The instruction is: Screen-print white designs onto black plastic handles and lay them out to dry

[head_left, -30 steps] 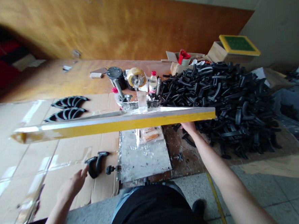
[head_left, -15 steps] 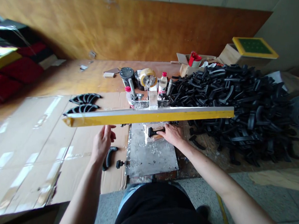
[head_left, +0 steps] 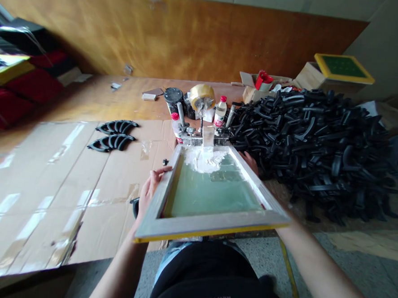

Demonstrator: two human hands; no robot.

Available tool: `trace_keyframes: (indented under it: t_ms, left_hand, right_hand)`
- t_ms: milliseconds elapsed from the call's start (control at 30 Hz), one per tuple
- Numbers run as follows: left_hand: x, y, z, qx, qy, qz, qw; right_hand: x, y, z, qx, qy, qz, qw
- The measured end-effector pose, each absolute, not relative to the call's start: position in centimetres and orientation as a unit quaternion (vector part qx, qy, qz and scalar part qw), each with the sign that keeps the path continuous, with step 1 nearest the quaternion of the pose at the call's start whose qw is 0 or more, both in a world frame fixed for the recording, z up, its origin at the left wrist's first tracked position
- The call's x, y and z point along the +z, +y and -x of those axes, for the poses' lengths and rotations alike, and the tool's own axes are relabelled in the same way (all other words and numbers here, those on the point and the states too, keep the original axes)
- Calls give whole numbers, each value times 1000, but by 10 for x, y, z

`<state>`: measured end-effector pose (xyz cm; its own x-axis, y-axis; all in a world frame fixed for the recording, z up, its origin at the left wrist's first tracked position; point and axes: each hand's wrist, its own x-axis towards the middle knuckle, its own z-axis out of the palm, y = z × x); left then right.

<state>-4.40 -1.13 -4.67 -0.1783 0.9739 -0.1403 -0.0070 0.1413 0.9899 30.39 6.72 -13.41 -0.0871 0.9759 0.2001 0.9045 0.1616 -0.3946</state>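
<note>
A framed mesh screen (head_left: 211, 226) lies lowered over the metal plate, hiding most of it, with white paste (head_left: 203, 162) and a pale squeegee blade (head_left: 208, 138) at its far end. My left hand (head_left: 151, 186) touches the frame's left side, fingers partly hidden beneath it. Beyond the frame's right edge my right hand (head_left: 250, 162) is near the black pile, its fingers partly hidden. A curved black part (head_left: 135, 206) shows beside my left hand. Two rows of black curved parts (head_left: 111, 142) rest on the cardboard.
A large heap of black plastic parts (head_left: 320, 147) covers the right side. Behind the clamp stand bottles (head_left: 220, 110), a black tub (head_left: 173, 100) and a tape roll (head_left: 202, 96). Cardboard (head_left: 66, 172) spreads on the left.
The framed screen has swung down from its raised position, covering the plate and the black part on it. My right hand has moved right, off that part; my left hand has come to the frame.
</note>
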Motion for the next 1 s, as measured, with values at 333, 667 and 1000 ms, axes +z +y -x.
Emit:
trace_keyframes:
  t_ms: [333,667,1000]
  left_hand:
    - [-132,-34,47,348,668,-447,482]
    - [-141,-35,46,332,676,-447,482]
    - [-135,-34,48,333,674,-436,495]
  right_hand:
    - [-76,116,-220,6,-810,533,244]
    - [-88,66,-211,62,-935,341,79]
    - [-102,55,-217,45,-934,313,168]
